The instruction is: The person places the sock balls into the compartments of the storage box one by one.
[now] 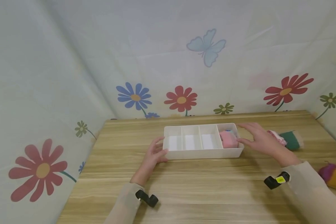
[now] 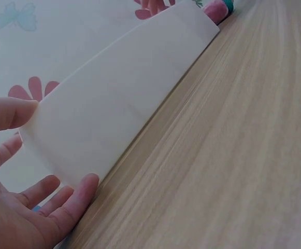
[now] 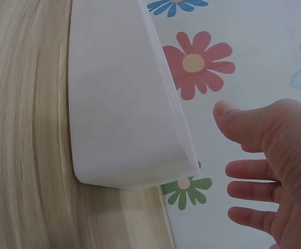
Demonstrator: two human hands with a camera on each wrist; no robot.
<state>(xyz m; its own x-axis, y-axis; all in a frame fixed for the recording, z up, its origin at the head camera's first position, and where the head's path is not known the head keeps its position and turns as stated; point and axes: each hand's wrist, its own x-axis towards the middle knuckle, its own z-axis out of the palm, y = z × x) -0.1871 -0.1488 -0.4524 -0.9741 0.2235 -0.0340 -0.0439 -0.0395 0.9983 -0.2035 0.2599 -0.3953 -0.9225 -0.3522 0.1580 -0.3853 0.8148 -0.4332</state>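
Note:
A long white divided box [image 1: 203,153] stands on the wooden table, its open compartments side by side. In its rightmost compartment lies a pink bundle [image 1: 228,140] with a bit of blue behind it; its kind is unclear. My left hand [image 1: 156,153] is at the box's left end. In the left wrist view its thumb touches a corner and its other fingers [image 2: 75,205] lie along the end wall. Fingers spread, my right hand [image 1: 259,140] hovers by the box's right end; the right wrist view shows its fingers [image 3: 251,174] apart from the wall.
Right of the box lie a pink-and-white bundle [image 1: 277,137] and a green one [image 1: 291,140], like yarn. A purple-and-yellow ball [image 1: 334,175] sits near the right edge of the table [image 1: 201,193]. A flowered cloth [image 1: 156,56] hangs behind and to the left.

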